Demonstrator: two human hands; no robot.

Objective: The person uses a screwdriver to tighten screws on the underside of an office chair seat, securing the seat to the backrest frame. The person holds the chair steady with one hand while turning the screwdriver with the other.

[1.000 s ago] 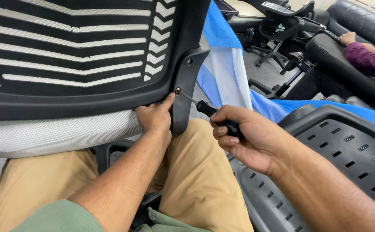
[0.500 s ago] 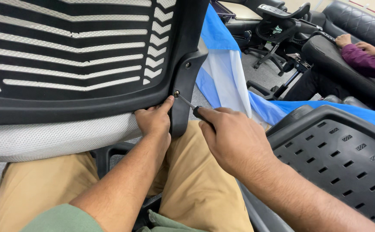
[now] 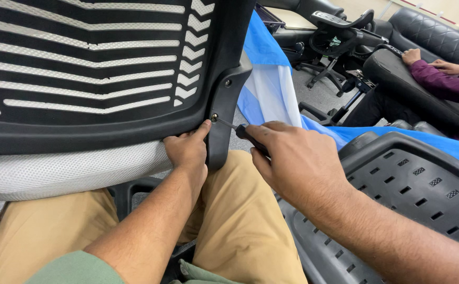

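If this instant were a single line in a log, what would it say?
right hand: grips screwdriver, tip at screw | left hand: steadies black bracket of chair back, fingertip beside screw

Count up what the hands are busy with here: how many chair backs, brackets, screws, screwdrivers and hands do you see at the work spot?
Black slatted chair back: 1
Black side bracket: 1
Screws in the bracket: 2, an upper screw and a lower screw
Screwdriver: 1, tip at the lower screw
Hands: 2, left hand and right hand
Total: 7
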